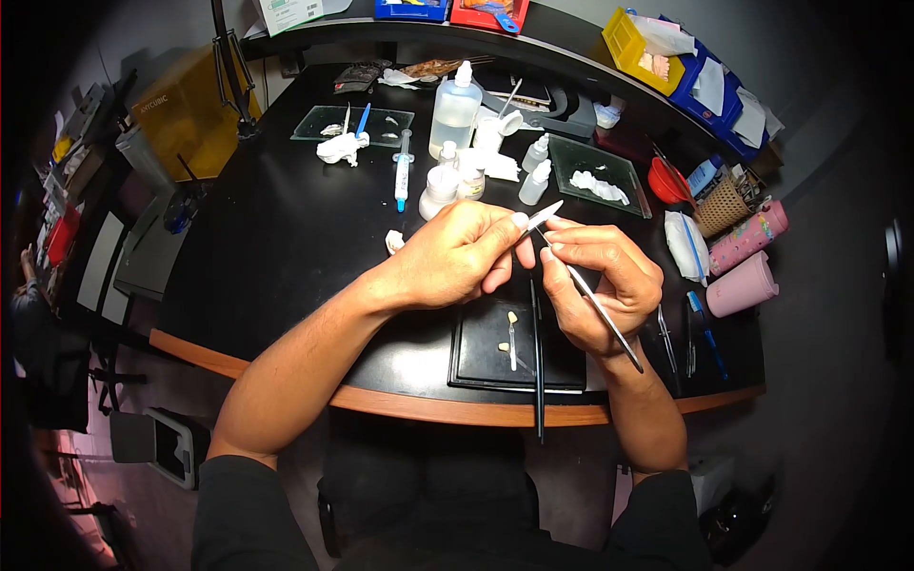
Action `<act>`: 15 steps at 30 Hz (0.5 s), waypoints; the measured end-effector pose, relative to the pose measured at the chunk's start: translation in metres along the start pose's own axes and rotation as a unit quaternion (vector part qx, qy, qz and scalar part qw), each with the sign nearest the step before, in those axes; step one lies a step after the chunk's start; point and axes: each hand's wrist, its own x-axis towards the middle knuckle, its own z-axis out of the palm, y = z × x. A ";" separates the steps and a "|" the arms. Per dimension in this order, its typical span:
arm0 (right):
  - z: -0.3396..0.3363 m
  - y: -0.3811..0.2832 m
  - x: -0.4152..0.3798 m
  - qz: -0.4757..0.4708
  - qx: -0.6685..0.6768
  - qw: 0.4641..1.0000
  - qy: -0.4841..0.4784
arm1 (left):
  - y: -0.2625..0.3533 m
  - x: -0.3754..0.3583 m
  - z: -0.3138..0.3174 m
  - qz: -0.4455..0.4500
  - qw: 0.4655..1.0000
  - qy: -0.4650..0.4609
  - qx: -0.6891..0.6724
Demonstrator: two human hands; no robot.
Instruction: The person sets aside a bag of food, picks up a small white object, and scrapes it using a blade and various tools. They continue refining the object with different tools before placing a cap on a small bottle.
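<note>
While our left hand (457, 255) pinches a pale, pointed blade (546, 215) narrowly between thumb and finger, our right hand (609, 276) grips a slim metal tool (602, 312) like a pen, its upper end by the blade. Far left of the grip, we read ANYCUBIC on a yellow box (186, 112); the syringe (403, 171) beyond our left hand bears print too small to read. Past the grip we see a translucent plastic bottle (455, 114) with a rounded cap and a glass plate (609, 171) with crumpled white material on it. Nearer us lies a flat black tray (476, 357), and right of the grip a woven basket (719, 205). Our fingers hide the blade's lower end, and we cannot tell whether tool and blade touch.
</note>
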 end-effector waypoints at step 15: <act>0.001 -0.002 0.001 -0.009 -0.004 1.000 0.030 | 0.016 -0.005 0.000 -0.077 0.993 -0.006 -0.087</act>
